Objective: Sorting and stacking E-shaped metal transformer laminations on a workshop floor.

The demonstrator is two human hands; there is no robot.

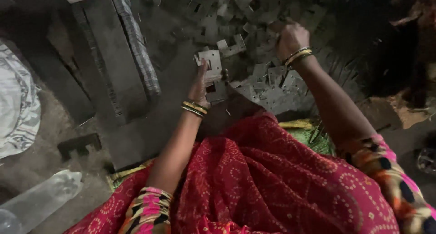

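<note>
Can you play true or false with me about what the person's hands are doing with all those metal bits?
1. The left hand holds a flat metal plate. True.
2. The right hand is resting on the red cloth. False: it reaches into the pile of metal pieces, away from the red cloth.
3. Both wrists wear bangles. True.
4. A clear plastic bottle lies at the lower left. True.
5. The metal pieces are stacked in a neat tower. False: they lie scattered in a loose heap.
</note>
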